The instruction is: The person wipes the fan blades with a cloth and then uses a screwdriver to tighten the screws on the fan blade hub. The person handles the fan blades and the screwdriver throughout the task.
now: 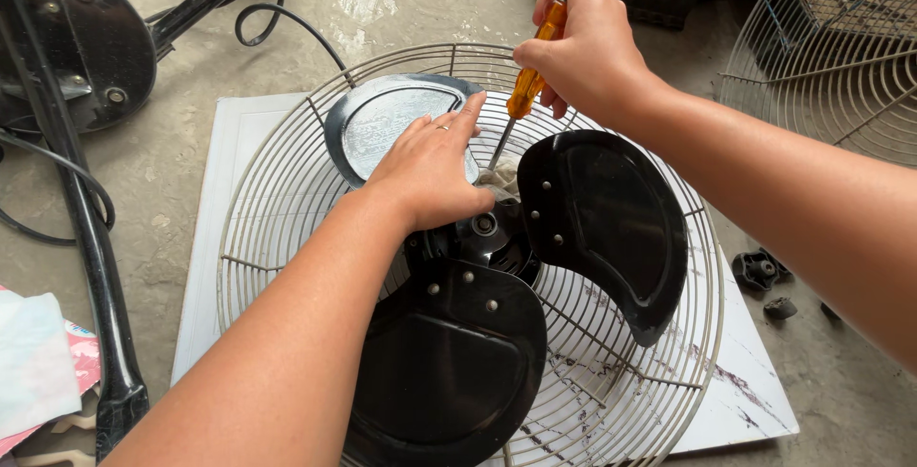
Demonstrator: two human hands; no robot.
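the left hand (430, 166) lies flat and open, palm down, on the fan blade (382, 123) at eleven o'clock of the hub (485, 228), pressing it rather than gripping it. the right hand (583, 47) is closed round the orange handle of a screwdriver (525, 85), whose shaft slants down toward a spot just above the hub, at about twelve o'clock; whether the tip sits in a screw head cannot be told, since a pale rag (501, 179) lies there and the fingers crowd it. the three-bladed black propeller rests inside a wire guard (287, 228), which sits on a white board (229, 200) on the concrete floor. two small black knobs (759, 271) lie loose at three o'clock, another guard (841, 56) at one o'clock, a stand base (81, 42) at ten. the likely trouble is the tip slipping off under a slanted push and jabbing the left fingers beside it, or the propeller turning on the springy wires if the flat palm eases. the loose knobs could also roll off unnoticed.
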